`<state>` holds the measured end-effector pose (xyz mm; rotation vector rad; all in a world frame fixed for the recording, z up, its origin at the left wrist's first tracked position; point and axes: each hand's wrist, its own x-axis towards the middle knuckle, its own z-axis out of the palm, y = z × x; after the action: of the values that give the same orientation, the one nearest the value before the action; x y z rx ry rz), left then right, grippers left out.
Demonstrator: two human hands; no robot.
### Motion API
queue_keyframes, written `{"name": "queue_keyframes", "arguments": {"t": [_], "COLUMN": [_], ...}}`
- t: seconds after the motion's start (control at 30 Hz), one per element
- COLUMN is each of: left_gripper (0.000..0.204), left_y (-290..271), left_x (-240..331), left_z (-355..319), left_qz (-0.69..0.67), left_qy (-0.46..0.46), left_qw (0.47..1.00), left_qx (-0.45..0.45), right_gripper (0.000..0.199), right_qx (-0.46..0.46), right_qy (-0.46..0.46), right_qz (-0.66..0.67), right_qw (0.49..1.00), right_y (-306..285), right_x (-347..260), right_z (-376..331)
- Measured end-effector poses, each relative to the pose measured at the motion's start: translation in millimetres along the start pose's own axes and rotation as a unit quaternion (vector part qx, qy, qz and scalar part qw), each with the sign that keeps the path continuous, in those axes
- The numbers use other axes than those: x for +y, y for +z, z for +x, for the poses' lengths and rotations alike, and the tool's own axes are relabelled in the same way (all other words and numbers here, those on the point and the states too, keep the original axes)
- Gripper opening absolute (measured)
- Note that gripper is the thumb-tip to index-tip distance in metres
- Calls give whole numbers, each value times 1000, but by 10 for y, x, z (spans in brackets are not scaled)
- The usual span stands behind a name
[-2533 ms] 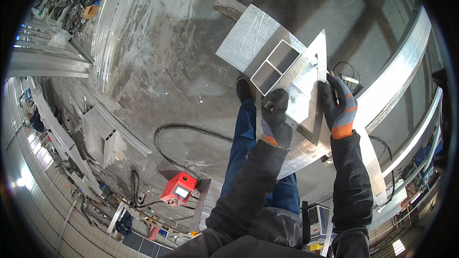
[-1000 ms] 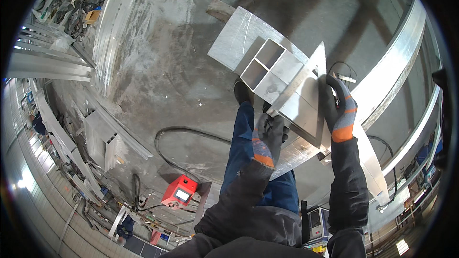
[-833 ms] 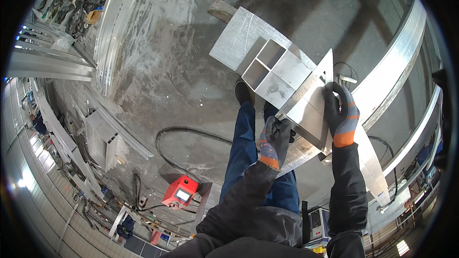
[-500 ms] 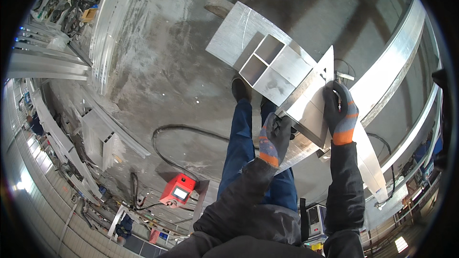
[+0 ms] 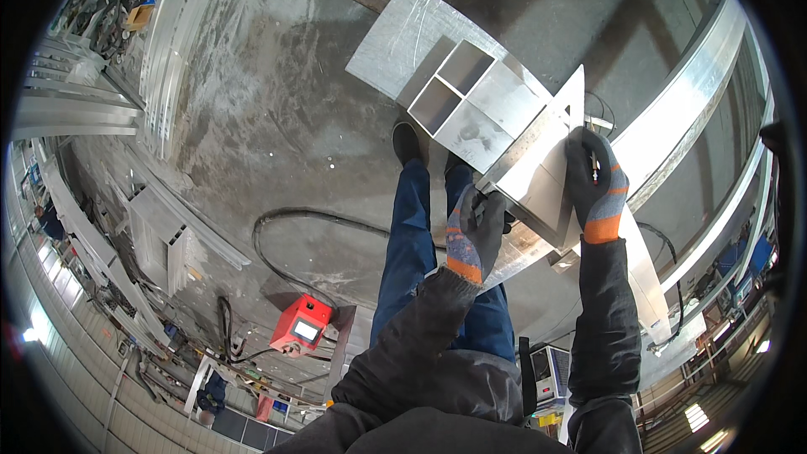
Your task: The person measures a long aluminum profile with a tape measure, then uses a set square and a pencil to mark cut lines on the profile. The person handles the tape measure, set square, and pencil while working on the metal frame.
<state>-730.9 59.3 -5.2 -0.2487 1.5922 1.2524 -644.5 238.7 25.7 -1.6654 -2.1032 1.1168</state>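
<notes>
A shiny bent metal plate [image 5: 545, 172], pointed at its far end, lies tilted in front of me. Closed around its near left corner is my left hand [image 5: 477, 231], in a grey and black glove with orange bands. My right hand [image 5: 595, 175], gloved the same way, grips the plate's right edge with curled fingers; its fingertips are partly hidden. Against the plate's far left side sits a rectangular aluminium tube [image 5: 496, 113] with two open compartments. The tube rests on a wide flat metal sheet [image 5: 403, 38].
Long curved metal beams [image 5: 685, 118] run along the right. A red machine with a small screen [image 5: 301, 324] stands at lower left, and a black cable [image 5: 336, 212] loops across the floor. Metal profiles [image 5: 172, 59] are stacked at far left. My shoe [image 5: 407, 143] is beside the tube.
The whole view has shifted a little, so things appear slightly higher and further left. Both hands keep their hold on the metal plate.
</notes>
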Motion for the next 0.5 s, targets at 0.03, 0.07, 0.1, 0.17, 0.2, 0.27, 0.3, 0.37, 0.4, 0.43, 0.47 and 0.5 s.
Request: {"name": "queue_keyframes", "arguments": {"t": [0.03, 0.07, 0.1, 0.17, 0.2, 0.27, 0.3, 0.37, 0.4, 0.43, 0.47, 0.5], "left_gripper": [29, 29, 29, 30, 33, 41, 40, 37, 36, 35, 33, 31], "left_y": [-12, -20, -11, -6, 5, 15, 57, 153, 211, 257, 302, 329], "left_x": [33, 62, 80, 97, 90, 62, 32, -21, -37, -40, -27, 0], "left_z": [-4, -9, -13, -16, -15, -16, -20, -36, -42, -46, -36, -71], "left_qz": [1, -1, 1, -12, 7, 14, -10, -64, -93, -102, -97, -117], "left_qy": [-5, -2, -13, -14, -23, -28, -6, 48, 56, 56, 25, 18], "left_qw": [1000, 1000, 1000, 1000, 1000, 999, 1000, 997, 994, 993, 994, 993], "left_qx": [-12, -22, -20, -19, -14, -18, -11, 4, 15, 23, 40, 22], "right_gripper": [25, 25, 25, 24, 24, 24, 24, 24, 24, 24, 24, 25], "right_qx": [2, 1, 1, -1, -2, -4, -2, -1, 0, -1, -3, -2], "right_qy": [-7, -12, -18, -14, -13, -12, -16, 3, 10, 11, 11, 10], "right_qz": [-6, -14, -21, -23, -24, -24, -22, -2, 10, 6, 3, 1], "right_qw": [1000, 1000, 1000, 1000, 1000, 1000, 1000, 1000, 1000, 1000, 1000, 1000], "right_y": [1, 4, 2, 1, -1, -1, 1, 7, 13, 11, 11, 11], "right_x": [2, 4, 5, 6, 5, -1, -5, -11, -12, -11, -9, -5], "right_z": [1, 2, 3, 4, 3, 3, 2, -1, -2, -1, 0, 2]}}
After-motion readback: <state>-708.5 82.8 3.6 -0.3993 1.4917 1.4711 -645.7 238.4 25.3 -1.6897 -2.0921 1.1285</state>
